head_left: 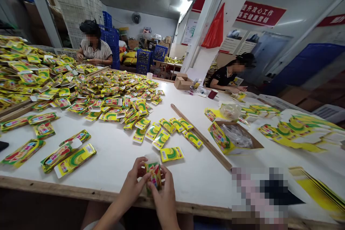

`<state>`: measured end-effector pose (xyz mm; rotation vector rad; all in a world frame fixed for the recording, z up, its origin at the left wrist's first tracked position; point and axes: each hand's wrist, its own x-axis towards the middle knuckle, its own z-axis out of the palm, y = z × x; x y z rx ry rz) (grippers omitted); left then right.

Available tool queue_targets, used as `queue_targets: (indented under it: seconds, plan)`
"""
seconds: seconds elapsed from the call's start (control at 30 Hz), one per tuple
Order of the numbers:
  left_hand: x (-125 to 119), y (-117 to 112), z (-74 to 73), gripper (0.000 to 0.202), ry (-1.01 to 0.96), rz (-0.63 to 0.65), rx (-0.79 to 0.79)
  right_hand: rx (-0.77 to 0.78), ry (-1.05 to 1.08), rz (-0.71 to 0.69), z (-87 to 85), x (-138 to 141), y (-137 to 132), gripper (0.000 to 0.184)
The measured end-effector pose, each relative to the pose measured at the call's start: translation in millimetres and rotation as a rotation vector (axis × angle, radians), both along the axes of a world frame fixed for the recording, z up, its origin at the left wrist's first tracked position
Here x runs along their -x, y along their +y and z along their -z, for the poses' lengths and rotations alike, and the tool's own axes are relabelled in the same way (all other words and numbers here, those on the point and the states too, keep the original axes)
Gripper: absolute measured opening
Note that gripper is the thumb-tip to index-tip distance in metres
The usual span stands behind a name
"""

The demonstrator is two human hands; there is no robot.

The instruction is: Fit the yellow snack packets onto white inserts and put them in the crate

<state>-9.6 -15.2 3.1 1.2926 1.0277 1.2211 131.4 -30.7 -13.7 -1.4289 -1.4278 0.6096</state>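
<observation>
Both my hands hold one small yellow-green packet (153,175) upright over the near edge of the white table (113,158). My left hand (134,184) grips its left side with fingers curled, and my right hand (165,194) pinches its right side. Just beyond them a flat packet (171,153) lies on the table. A loose row of similar packets (167,129) runs behind it.
A large heap of packets (54,79) covers the table's left and far side. A wooden stick (201,136) lies diagonally at the middle. An open carton (234,136) with plastic bags and flat yellow cards (296,129) sit to the right. Two people sit across the table.
</observation>
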Motion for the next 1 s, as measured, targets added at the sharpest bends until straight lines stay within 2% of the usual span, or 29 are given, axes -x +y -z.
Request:
queue_targets:
  seconds: [0.07,0.2,0.37,0.47,0.6,0.67,0.8,1.0]
  plan:
    - [1.5,-1.5,-2.0,0.032,-0.01,0.027,0.0,0.008,0.058,-0.071,-8.3,3.6,-1.7,0.038]
    - [3.7,-3.6,-7.2,0.033,-0.001,0.065,-0.02,0.028,0.108,-0.209,-21.7,-10.8,9.6,0.031]
    - [-0.2,-0.1,-13.8,0.019,0.111,0.092,-0.042,0.075,0.122,-0.321,-32.9,-24.5,21.2,0.022]
    - [-2.8,1.8,-13.1,0.019,0.151,0.062,-0.084,0.026,0.131,-0.304,-34.5,-24.2,26.2,0.02]
    - [-5.6,-0.3,-7.0,0.029,0.138,0.023,-0.176,-0.007,0.259,-0.186,-26.9,-19.3,29.3,0.023]
    - [-6.9,-2.1,-6.4,0.033,0.122,-0.006,-0.186,-0.012,0.257,-0.196,-24.9,-18.6,28.4,0.021]
    - [-10.3,-2.6,-14.9,0.019,0.183,-0.036,-0.167,-0.03,0.152,-0.294,-31.0,-21.4,23.3,0.014]
    - [-14.9,0.8,-24.2,0.02,0.191,-0.107,-0.117,-0.021,0.123,-0.254,-41.7,-20.9,20.0,0.016]
